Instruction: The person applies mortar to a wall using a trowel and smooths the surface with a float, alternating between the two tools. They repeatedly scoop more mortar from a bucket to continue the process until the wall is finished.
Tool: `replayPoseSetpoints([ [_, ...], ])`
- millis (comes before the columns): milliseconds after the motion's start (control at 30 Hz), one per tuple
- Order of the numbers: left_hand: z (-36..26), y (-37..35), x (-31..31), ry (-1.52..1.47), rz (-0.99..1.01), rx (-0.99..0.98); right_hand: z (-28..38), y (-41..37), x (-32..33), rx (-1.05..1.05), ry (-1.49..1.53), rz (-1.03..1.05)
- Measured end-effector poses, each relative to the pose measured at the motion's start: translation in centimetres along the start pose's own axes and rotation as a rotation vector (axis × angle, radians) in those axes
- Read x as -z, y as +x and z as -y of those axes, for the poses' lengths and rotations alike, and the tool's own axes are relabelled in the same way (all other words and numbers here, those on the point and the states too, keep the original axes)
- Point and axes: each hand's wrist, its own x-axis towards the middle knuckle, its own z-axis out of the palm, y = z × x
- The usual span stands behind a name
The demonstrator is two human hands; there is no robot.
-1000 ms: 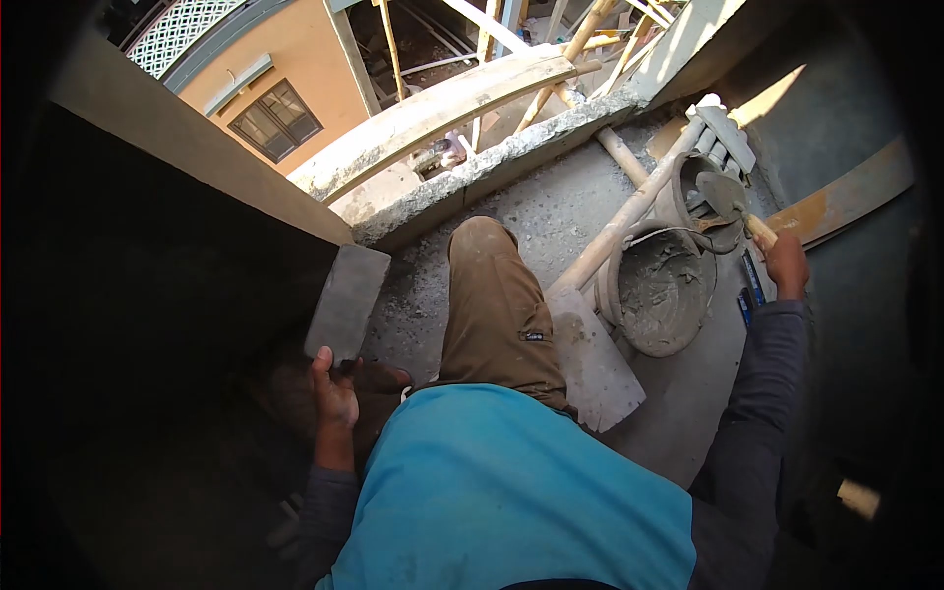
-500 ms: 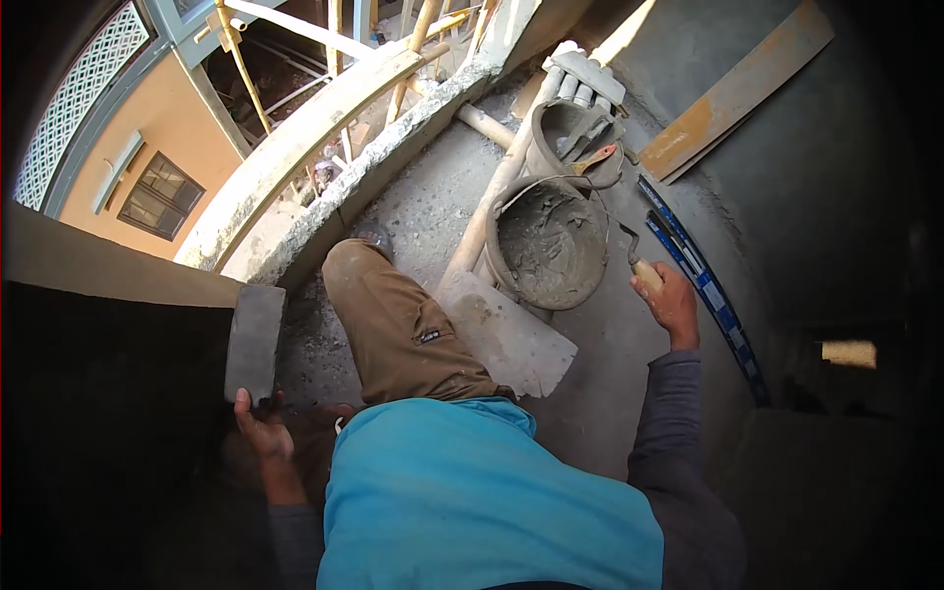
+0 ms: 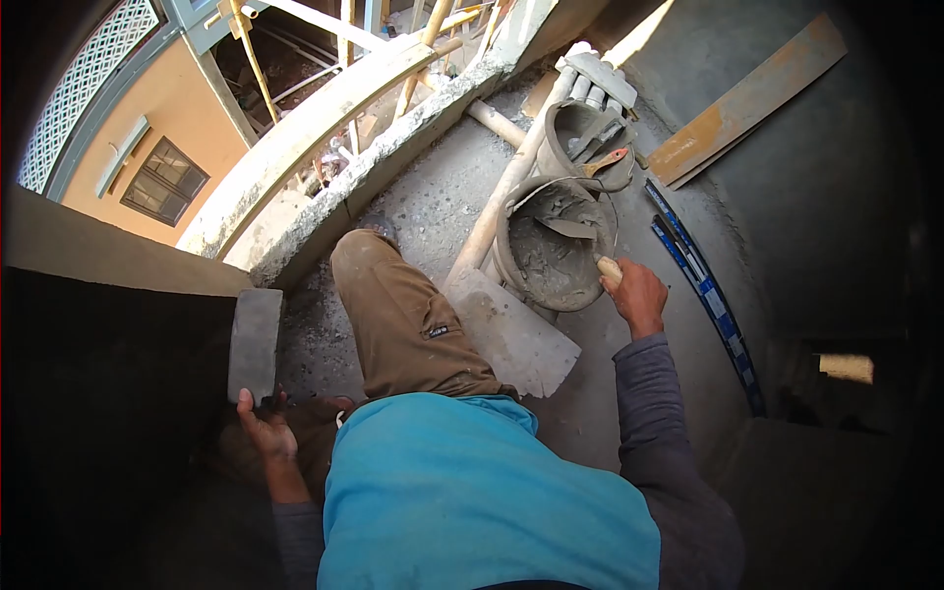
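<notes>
My right hand (image 3: 641, 298) is closed round the handle of a trowel (image 3: 568, 228), whose blade is inside a bucket of grey mortar (image 3: 551, 265). At the left, my left hand (image 3: 268, 428) holds the lower end of a grey rectangular float (image 3: 255, 344) from beneath, its thumb up at the edge. Behind the mortar bucket stands a second bucket (image 3: 553, 128) with tools in it and a red-tipped brush (image 3: 606, 162) across its rim.
Blue levels (image 3: 710, 300) lie on the floor at the right. Long boards (image 3: 747, 93) lean at the upper right. A flat grey sheet (image 3: 511, 329) lies beside my bent knee. A rough concrete ledge (image 3: 369, 177) curves along the left, with wooden poles beyond it.
My right hand has moved left with the trowel, and the blade has gone from beside the bucket into it. My left hand still holds the float in nearly the same place.
</notes>
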Motion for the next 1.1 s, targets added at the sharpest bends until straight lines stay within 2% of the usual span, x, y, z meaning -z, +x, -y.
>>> replayPoseSetpoints([
  [200, 0.1, 0.3, 0.7, -0.02, -0.036, 0.017, 0.6, -0.3, -0.7, -0.048, -0.004, -0.031],
  [267, 0.2, 0.5, 0.9, -0.024, 0.01, 0.01, 0.4, -0.7, -1.3, -0.064, 0.013, -0.045],
  [533, -0.1, 0.2, 0.5, -0.016, -0.009, -0.023, -1.3, -1.8, -4.3, -0.04, 0.091, -0.265],
  [833, 0.7, 0.9, 1.3, -0.03, 0.005, -0.036, -2.3, -2.9, -5.0, -0.01, 0.125, -0.388],
  [1100, -0.2, 0.0, 0.5, -0.014, 0.03, -0.061, -1.8, -2.6, -4.3, 0.003, 0.068, -0.295],
])
